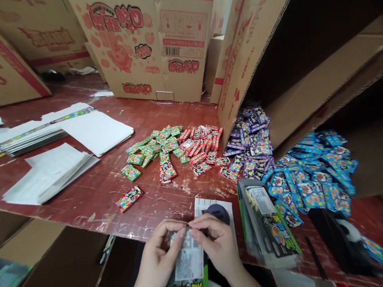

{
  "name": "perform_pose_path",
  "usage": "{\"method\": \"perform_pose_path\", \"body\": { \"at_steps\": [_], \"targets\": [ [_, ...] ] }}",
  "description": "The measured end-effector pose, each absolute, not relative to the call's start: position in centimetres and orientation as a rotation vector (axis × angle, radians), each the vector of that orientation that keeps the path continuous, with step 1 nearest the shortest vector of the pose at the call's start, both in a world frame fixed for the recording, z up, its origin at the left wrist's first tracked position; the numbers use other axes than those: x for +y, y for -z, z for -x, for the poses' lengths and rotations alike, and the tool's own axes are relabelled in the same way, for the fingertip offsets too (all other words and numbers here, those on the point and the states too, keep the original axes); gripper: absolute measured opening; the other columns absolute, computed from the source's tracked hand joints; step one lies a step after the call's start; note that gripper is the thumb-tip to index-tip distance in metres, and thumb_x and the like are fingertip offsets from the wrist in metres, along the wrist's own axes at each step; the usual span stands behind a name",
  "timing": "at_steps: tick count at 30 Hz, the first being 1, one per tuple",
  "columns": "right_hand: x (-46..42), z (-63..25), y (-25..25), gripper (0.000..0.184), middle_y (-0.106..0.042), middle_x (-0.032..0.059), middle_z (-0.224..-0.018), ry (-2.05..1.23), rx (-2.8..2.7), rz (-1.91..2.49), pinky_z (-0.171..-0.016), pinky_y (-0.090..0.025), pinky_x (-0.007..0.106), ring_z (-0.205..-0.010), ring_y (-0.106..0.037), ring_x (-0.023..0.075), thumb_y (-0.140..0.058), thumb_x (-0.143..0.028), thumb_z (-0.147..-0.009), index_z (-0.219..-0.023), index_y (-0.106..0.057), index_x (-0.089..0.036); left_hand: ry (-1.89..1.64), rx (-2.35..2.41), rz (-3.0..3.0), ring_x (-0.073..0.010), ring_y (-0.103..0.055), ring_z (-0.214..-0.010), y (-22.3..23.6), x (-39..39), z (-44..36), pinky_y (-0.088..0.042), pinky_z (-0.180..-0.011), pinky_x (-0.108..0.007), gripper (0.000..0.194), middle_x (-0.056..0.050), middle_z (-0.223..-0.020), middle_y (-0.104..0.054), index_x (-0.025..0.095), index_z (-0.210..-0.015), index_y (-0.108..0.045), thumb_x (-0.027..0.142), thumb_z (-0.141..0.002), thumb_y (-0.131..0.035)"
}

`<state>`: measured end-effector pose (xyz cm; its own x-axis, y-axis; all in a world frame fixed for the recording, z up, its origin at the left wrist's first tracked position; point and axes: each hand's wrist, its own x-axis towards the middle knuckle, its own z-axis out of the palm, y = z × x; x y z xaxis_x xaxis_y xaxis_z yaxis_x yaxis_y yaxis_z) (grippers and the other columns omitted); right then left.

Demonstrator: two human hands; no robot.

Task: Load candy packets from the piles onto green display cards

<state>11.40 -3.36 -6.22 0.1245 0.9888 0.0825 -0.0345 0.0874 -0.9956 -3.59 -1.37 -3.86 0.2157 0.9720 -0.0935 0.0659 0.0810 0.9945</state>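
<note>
My left hand (159, 256) and my right hand (215, 246) meet at the bottom centre, both pinching the top edge of a green and black printed packet (187, 265) that I hold upright in front of me. Their fingertips touch at its upper edge. Just beyond the hands lies a white sheet with a dark round object (217, 212) on it. On the red table (94, 197) ahead lie piles of small candy packets: green (153, 148), red (200, 145), purple (250, 144) and blue (310, 179).
A stack of flat printed boxes (267, 221) lies right of my hands. White flat cartons (50, 169) sit at the left. Large printed cardboard boxes (153, 42) stand at the back, and an open one (303, 67) lies on its side at right. A lone packet (129, 198) lies apart.
</note>
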Motion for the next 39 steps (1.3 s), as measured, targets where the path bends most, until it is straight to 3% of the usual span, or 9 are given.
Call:
{"method": "perform_pose_path", "body": {
  "at_steps": [5,10,12,17,22,25,29,34,39],
  "targets": [
    [-2.2,-13.1,6.4,0.023,-0.071,0.0062,-0.075,-1.409,-0.924,1.252,-0.064,-0.049,0.028,-0.068,-0.064,0.0191,-0.073,-0.039,-0.069,-0.077,-0.073,-0.018,-0.867,1.165,-1.069,-0.0127,-0.053,-0.057,3.7,-0.5,2.8,-0.041,-0.052,-0.018,0.03,0.0,-0.065,-0.062,0.015,-0.077,-0.062,0.045,-0.072,-0.068],
    [-1.9,-14.4,6.2,0.022,-0.07,0.0031,-0.068,-1.451,-0.932,1.268,-0.061,-0.046,0.024,-0.063,-0.06,0.0149,-0.075,-0.039,-0.067,-0.073,-0.073,-0.018,-0.865,1.108,-1.103,-0.0088,-0.041,-0.048,4.2,0.1,2.1,-0.032,-0.046,-0.017,0.032,0.005,-0.055,-0.048,0.016,-0.069,-0.056,0.046,-0.077,-0.062],
    [-1.8,-14.9,6.3,0.021,-0.069,0.0024,-0.065,-1.461,-0.945,1.279,-0.059,-0.045,0.023,-0.061,-0.059,0.014,-0.076,-0.038,-0.067,-0.071,-0.073,-0.018,-0.855,1.099,-1.238,-0.0106,-0.044,-0.051,4.2,0.1,2.1,-0.034,-0.048,-0.019,0.028,0.004,-0.057,-0.05,0.017,-0.07,-0.057,0.043,-0.082,-0.058],
    [-2.6,-15.1,7.2,0.015,-0.066,0.0034,-0.069,-1.359,-1.044,1.235,-0.061,-0.046,0.024,-0.065,-0.059,0.0149,-0.071,-0.033,-0.073,-0.071,-0.07,-0.018,-0.903,1.054,-1.508,-0.0195,-0.058,-0.083,5.0,-0.8,2.2,-0.043,-0.075,-0.027,0.018,-0.004,-0.086,-0.062,0.02,-0.086,-0.061,0.031,-0.089,-0.048],
    [-3.6,-14.3,7.9,0.005,-0.063,0.0055,-0.085,-1.126,-1.154,1.169,-0.072,-0.048,0.028,-0.081,-0.061,0.0183,-0.065,-0.024,-0.079,-0.081,-0.069,-0.02,-0.942,1.037,-1.301,-0.0196,-0.059,-0.086,6.3,-1.1,1.8,-0.043,-0.077,-0.027,0.01,-0.002,-0.087,-0.063,0.022,-0.088,-0.056,0.031,-0.087,-0.053],
    [-3.5,-14.4,7.9,0.004,-0.063,0.0054,-0.082,-1.149,-1.198,1.133,-0.071,-0.049,0.028,-0.079,-0.061,0.0182,-0.065,-0.022,-0.079,-0.082,-0.068,-0.021,-0.923,1.021,-1.253,-0.0195,-0.059,-0.087,6.4,-1.1,1.7,-0.043,-0.077,-0.028,0.01,-0.002,-0.087,-0.063,0.022,-0.089,-0.054,0.031,-0.086,-0.055],
    [-3.6,-14.1,7.9,0.005,-0.062,0.0067,-0.085,-1.102,-1.221,1.159,-0.072,-0.05,0.029,-0.081,-0.061,0.0194,-0.063,-0.021,-0.081,-0.082,-0.067,-0.02,-0.935,1.008,-1.218,-0.0196,-0.058,-0.092,6.1,-1.3,1.7,-0.044,-0.08,-0.029,0.022,-0.002,-0.095,-0.063,0.024,-0.101,-0.048,0.029,-0.083,-0.06],
    [-3.8,-14.4,8.0,0.006,-0.063,0.0063,-0.085,-1.101,-1.307,1.163,-0.073,-0.05,0.03,-0.083,-0.061,0.0198,-0.061,-0.024,-0.082,-0.083,-0.065,-0.02,-0.916,0.976,-1.24,-0.0202,-0.059,-0.091,6.3,-1.5,2.0,-0.043,-0.081,-0.029,0.011,-0.003,-0.092,-0.063,0.021,-0.083,-0.054,0.03,-0.083,-0.06],
    [-0.8,-20.2,9.9,0.018,-0.066,0.0075,-0.087,-0.776,-1.283,1.588,-0.074,-0.049,0.031,-0.082,-0.062,0.0208,-0.051,-0.032,-0.085,-0.09,-0.063,-0.018,-0.833,1.031,-1.119,-0.0217,-0.062,-0.084,8.2,-0.4,1.8,-0.046,-0.074,-0.031,0.02,-0.005,-0.095,-0.066,0.022,-0.091,-0.051,0.04,-0.083,-0.056]
  ]
}}
